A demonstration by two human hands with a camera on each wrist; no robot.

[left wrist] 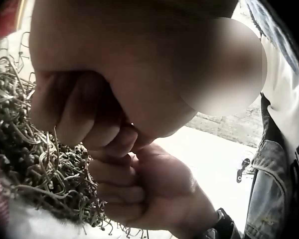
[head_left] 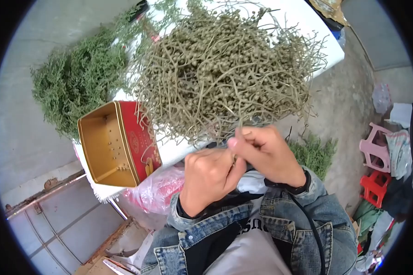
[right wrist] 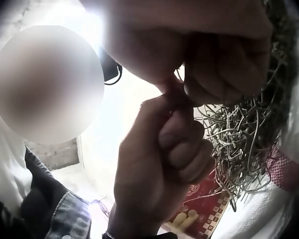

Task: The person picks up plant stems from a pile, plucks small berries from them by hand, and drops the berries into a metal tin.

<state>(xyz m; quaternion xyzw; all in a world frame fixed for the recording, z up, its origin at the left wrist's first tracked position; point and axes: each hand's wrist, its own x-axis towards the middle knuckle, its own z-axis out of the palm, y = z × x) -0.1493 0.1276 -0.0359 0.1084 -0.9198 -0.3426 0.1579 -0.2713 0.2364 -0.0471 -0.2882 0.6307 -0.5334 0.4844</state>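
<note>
A big tangled heap of dry, greenish-brown stems with small round seed heads [head_left: 225,68] lies on the white table. In front of its near edge my two hands meet. My right hand [head_left: 273,153] pinches a thin stem [head_left: 241,123] between thumb and forefinger, its end pointing up toward the heap. My left hand [head_left: 209,176] is curled close beside it, thumb and forefinger pinching the lower part of the stem, where a small greenish bit shows. In the left wrist view the curled fingers [left wrist: 97,117] hide most of what is held. The right wrist view shows both hands touching at the fingertips.
A red tin with a gold inside [head_left: 108,151] lies left of the heap, small round bits scattered in it. Green feathery sprigs [head_left: 82,78] pile up at the far left. Pink plastic wrapping [head_left: 158,190] is below the table edge. Pink [head_left: 375,149] and red stools [head_left: 375,188] stand at right.
</note>
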